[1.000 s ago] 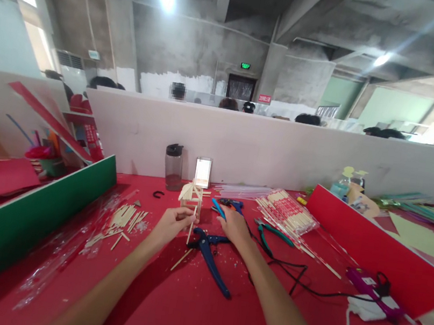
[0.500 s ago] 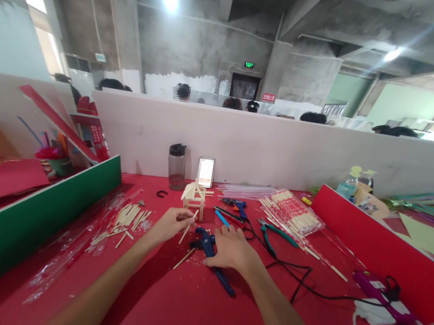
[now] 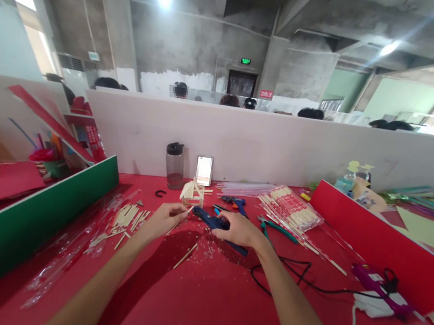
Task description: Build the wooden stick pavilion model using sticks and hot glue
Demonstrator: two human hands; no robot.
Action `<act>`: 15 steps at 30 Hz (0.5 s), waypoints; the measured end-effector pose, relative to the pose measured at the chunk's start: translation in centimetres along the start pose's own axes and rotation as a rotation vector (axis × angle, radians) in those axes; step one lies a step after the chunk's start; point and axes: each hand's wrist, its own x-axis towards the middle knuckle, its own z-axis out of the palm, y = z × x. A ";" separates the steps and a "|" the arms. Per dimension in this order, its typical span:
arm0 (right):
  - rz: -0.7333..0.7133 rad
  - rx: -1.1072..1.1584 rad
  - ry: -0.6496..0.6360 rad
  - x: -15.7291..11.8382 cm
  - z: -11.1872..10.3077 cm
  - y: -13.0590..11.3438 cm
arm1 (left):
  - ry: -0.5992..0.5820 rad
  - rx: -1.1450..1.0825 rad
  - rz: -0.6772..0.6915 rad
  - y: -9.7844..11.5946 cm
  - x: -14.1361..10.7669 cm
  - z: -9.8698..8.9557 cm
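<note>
My left hand (image 3: pixel 166 218) pinches a thin wooden stick (image 3: pixel 190 209), whose tip points toward the tool beside it. In my right hand (image 3: pixel 242 230) is a dark blue hand cutter (image 3: pixel 205 217), lifted off the table with its head close to the stick's tip. Whether the jaws touch the stick I cannot tell. Just beyond both hands stands a small house-like model (image 3: pixel 193 193) made of wooden sticks. A loose stick (image 3: pixel 185 256) lies on the red table in front, among small wood crumbs.
Cut sticks (image 3: pixel 127 216) are heaped at left beside clear plastic wrapping. Behind stand a bottle (image 3: pixel 174 167) and a propped phone (image 3: pixel 204 170). A glue gun (image 3: pixel 237 204), green-handled pliers (image 3: pixel 280 230), packed sticks (image 3: pixel 292 207) and a black cable (image 3: pixel 323 295) lie at right. Low green and red dividers flank the table.
My right hand has closed around the cutter and raised it from the table, its head turned left toward the stick. My left hand has shifted slightly, still pinching the stick.
</note>
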 end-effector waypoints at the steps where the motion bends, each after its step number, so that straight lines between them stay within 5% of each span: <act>1: -0.016 0.025 0.002 0.1 0.1 0.2 | -0.005 0.009 -0.005 0.0 0.0 0.0; 15: -0.088 0.191 -0.060 0.3 0.1 0.7 | -0.040 0.071 0.057 -0.5 0.1 0.2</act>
